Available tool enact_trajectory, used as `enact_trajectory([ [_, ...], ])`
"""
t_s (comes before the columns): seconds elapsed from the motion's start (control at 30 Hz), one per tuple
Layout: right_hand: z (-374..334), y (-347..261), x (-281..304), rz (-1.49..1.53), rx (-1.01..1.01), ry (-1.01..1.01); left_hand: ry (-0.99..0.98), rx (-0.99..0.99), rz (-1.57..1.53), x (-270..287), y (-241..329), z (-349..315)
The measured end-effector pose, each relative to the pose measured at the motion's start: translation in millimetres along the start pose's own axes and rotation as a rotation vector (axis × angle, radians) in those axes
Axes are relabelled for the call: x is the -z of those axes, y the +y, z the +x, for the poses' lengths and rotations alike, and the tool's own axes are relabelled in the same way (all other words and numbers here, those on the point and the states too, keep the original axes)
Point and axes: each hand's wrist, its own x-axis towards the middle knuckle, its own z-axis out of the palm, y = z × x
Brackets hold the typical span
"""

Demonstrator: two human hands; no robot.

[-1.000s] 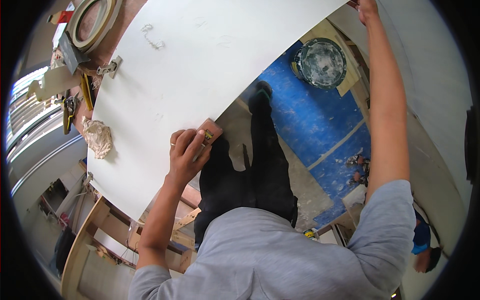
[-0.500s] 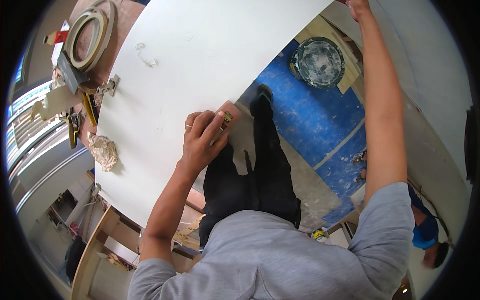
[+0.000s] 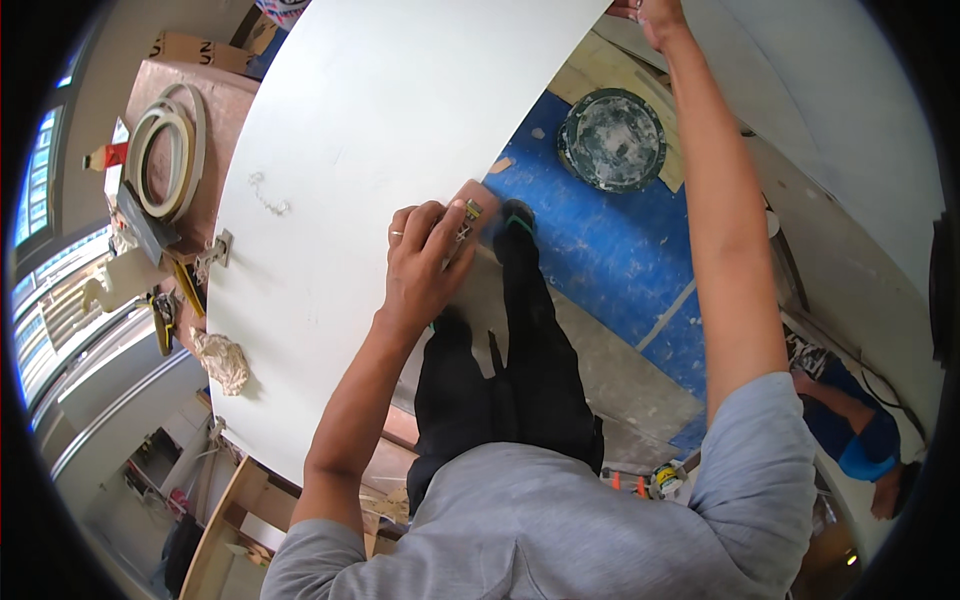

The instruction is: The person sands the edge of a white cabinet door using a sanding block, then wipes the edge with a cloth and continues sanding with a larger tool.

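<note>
My left hand [image 3: 425,262] presses a small tan sanding block [image 3: 468,215] flat against the edge of the big white panel [image 3: 380,130], fingers curled over it. My right hand [image 3: 655,12] reaches to one o'clock, closed on the panel's far edge. At ten o'clock a roll of tape [image 3: 165,160] lies on a brown box [image 3: 215,100]. A blue floor sheet [image 3: 610,250] spreads at two o'clock, bearing a round dirty bucket lid [image 3: 612,140].

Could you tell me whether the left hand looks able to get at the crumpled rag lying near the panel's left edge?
Probably yes: the left hand rests on the white panel, and bare surface lies between it and the crumpled rag.
</note>
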Motion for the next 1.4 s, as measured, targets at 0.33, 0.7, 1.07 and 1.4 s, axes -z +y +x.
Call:
enact_trajectory([
  [0.33, 4.4, 5.7, 5.2, 0.225, -0.036, -0.011, 0.008, -0.020, 0.005, -35.1, 13.5, 75.8],
  [0.7, 4.1, 16.4, 9.7, 0.415, -0.053, -0.051, 0.021, -0.036, 0.033, -80.1, 27.9, 164.0],
  [1.07, -18.4, -9.7, 3.5, 0.359, -0.039, -0.074, 0.028, -0.060, 0.028, -113.3, 37.0, 233.6],
  [1.4, -29.8, -8.9, 6.5, 0.566, -0.083, -0.086, 0.050, -0.085, 0.037, -146.2, 43.8, 299.9],
])
